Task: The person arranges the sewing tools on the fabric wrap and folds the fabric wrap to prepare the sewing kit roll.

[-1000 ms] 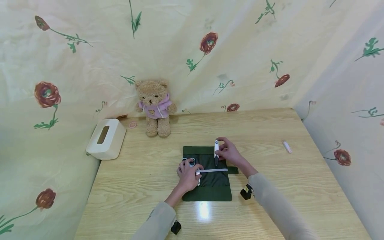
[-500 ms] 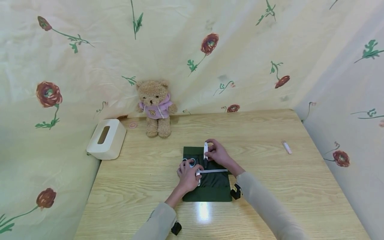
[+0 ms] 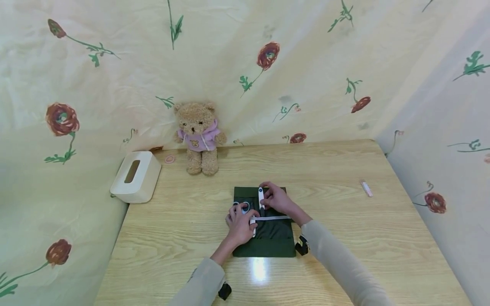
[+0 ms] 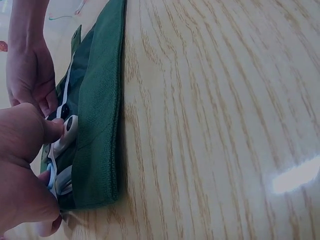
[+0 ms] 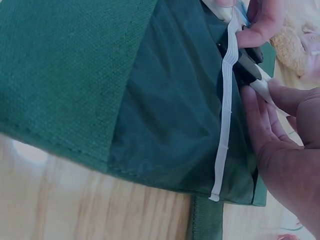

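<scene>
A dark green fabric tool roll [image 3: 264,247] lies open on the table with a white elastic band [image 5: 225,110] across it. My left hand [image 3: 240,223] rests on its left part, thumb and forefinger pinching the band from either side. Beside these fingers are blue-handled scissors [image 3: 246,207] and a white tool [image 4: 70,134] with a dark round spot, both partly covered. My right hand [image 3: 278,199] pinches a slim white tool with a black end [image 3: 261,195]. In the right wrist view its black end [image 5: 246,69] is right at the band, close to the left fingertips; its kind does not show.
A teddy bear [image 3: 200,140] in a purple hoodie sits at the back against the flowered cloth. A white tissue box [image 3: 143,178] stands at the left, near a pink ring [image 3: 169,159]. A small white and pink stick [image 3: 366,188] lies at the right.
My right hand has moved left across the roll with the white and black tool, then slightly toward me, bringing its black end to the band. The left hand has stayed in place.
</scene>
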Available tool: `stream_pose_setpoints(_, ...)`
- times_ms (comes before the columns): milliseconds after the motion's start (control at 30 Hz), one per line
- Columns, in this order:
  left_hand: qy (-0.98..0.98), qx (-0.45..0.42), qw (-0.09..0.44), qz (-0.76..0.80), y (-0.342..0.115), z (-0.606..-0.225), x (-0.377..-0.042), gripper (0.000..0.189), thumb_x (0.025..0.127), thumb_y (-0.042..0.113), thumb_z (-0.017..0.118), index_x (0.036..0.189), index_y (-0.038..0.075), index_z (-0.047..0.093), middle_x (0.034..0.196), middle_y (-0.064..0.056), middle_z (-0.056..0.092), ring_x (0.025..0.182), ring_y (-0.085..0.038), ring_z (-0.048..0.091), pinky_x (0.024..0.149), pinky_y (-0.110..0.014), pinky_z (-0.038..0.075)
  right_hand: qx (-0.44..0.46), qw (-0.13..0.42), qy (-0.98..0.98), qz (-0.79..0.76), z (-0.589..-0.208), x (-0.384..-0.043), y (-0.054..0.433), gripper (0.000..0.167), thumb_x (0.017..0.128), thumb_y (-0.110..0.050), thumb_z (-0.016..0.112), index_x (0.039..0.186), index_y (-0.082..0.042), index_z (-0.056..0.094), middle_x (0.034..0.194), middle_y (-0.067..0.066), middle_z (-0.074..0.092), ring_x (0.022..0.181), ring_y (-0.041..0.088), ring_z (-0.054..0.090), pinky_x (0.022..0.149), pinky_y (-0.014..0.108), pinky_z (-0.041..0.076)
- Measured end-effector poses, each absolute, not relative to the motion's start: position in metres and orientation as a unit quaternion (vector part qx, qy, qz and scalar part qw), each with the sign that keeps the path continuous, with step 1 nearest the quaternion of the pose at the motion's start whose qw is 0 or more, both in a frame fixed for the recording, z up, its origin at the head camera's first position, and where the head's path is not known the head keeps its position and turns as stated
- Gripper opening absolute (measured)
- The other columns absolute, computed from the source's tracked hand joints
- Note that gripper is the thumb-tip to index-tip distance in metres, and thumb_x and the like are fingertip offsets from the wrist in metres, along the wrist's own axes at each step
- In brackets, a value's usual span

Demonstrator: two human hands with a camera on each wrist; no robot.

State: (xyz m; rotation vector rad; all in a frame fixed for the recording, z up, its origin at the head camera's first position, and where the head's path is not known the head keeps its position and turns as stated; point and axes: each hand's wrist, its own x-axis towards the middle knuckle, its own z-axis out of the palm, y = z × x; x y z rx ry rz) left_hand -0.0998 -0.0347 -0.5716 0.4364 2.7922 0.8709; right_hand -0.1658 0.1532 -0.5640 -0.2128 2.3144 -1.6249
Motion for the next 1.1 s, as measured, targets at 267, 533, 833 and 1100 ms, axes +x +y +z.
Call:
stream_pose_setpoints(267,0.936,0.148,0.095,0.304,-0.035,-0.572,-0.099,0.020,0.090,0.012,0.072,0.107,0.022,0.067,0.144,-0.017,0.034,0.131,-0.044,0.020,0.098,-0.066,0.019,-0.095,0.145,0.850,-0.497,-0.562,-0.163,0.153,0.049,0.088,0.004,0.071,0.133,0.001,0.051,0.082,0.008,0.060,0.063,0.018,0.061,0.059,0.033,0.052)
stream_pose_setpoints(533,0.940,0.148,0.086,0.296,-0.035,-0.571,-0.097,0.021,0.090,0.012,0.073,0.107,0.023,0.066,0.142,-0.016,0.035,0.129,-0.043,0.022,0.096,-0.065,0.022,-0.094,0.160,0.869,-0.459,-0.558,-0.160,0.152,0.048,0.083,0.000,0.076,0.127,0.001,0.055,0.083,0.006,0.060,0.069,0.017,0.057,0.063,0.031,0.046)
stream_pose_setpoints(833,0.941,0.147,0.089,0.290,-0.035,-0.571,-0.098,0.021,0.090,0.013,0.073,0.108,0.023,0.065,0.143,-0.016,0.035,0.130,-0.044,0.022,0.096,-0.065,0.022,-0.100,0.177,0.878,-0.432,-0.555,-0.155,0.150,0.048,0.083,-0.002,0.078,0.126,0.002,0.057,0.083,0.005,0.059,0.070,0.017,0.055,0.063,0.031,0.046)
stream_pose_setpoints(1100,0.941,0.147,0.087,0.291,-0.035,-0.571,-0.098,0.021,0.090,0.014,0.073,0.107,0.024,0.066,0.144,-0.016,0.035,0.130,-0.044,0.022,0.096,-0.065,0.021,-0.111,0.178,0.882,-0.422,-0.558,-0.151,0.149,0.043,0.081,-0.001,0.080,0.120,0.002,0.060,0.084,0.007,0.059,0.070,0.017,0.054,0.062,0.029,0.045)
